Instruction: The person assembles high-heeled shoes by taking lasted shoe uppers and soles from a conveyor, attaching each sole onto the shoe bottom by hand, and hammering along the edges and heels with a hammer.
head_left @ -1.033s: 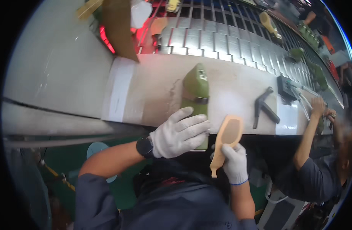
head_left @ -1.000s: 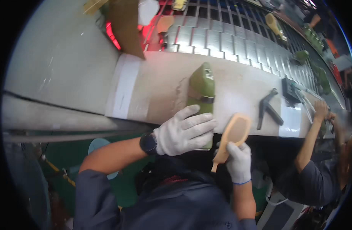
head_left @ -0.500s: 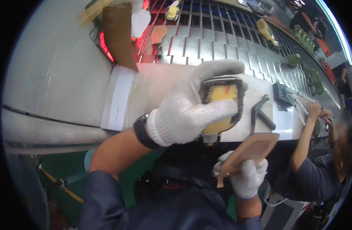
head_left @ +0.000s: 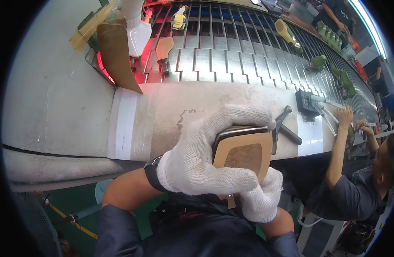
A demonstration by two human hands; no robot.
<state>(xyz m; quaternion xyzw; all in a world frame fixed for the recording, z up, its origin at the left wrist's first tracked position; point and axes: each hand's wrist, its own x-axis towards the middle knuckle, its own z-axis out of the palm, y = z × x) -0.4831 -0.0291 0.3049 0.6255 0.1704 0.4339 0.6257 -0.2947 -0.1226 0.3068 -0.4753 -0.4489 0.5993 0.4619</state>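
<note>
My left hand (head_left: 197,162), in a white knit glove, wraps around a dark-edged shoe part (head_left: 240,130), its fingers over the far side and its thumb across the near part. Against that part's face lies a tan shoe sole (head_left: 262,147) with a patterned brown middle. Close below it is my right hand (head_left: 265,197), also gloved, gripping the sole's near end; its fingertips are partly hidden behind the left thumb and the sole. Both pieces are held together over the bench's front edge, a small tan tab hanging beneath.
A hammer (head_left: 287,128) lies on the pale bench (head_left: 167,115). Beyond it runs a slatted metal conveyor (head_left: 222,60) carrying shoe parts, including a tan sole (head_left: 164,49). Brown cardboard (head_left: 117,55) stands at left by red light. A co-worker (head_left: 347,184) works at right beside a dark holder (head_left: 306,105).
My right hand has raised the sole leftward onto the shoe part's yellow face, covering it. My left hand has moved slightly nearer to me, its thumb now across the sole.
</note>
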